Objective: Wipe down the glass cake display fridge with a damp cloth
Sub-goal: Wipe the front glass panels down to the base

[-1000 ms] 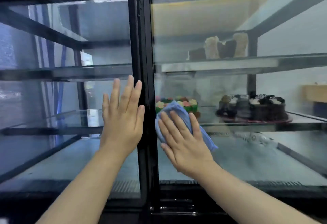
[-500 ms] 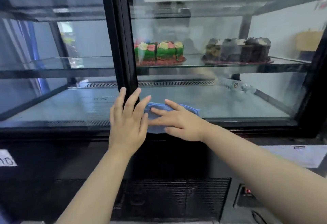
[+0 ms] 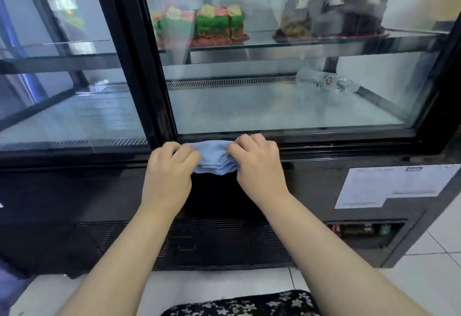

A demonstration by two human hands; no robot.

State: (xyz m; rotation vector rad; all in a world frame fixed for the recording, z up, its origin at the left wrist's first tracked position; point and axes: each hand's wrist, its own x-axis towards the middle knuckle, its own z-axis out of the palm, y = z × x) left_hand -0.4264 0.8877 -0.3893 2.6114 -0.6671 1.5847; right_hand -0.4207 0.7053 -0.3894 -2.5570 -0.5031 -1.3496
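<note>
Both hands are down at the bottom edge of the fridge now, right where the glass door meets the black base. The left hand is curled shut on the left end of the blue cloth, knuckles up, and the right hand is bunched tight on the right end, so the cloth hangs crumpled between the two fists. It sits just beside the upright black door frame, touching the lower rail of the right-hand door. Behind the glass, on the middle shelf, a green cake with pastel swirls stands near the shelf's left end and a dark chocolate cake towards its right end. Down on the fridge floor, a plastic bottle lies on its side at the back right corner. A white sticker marks the base on the right
</note>
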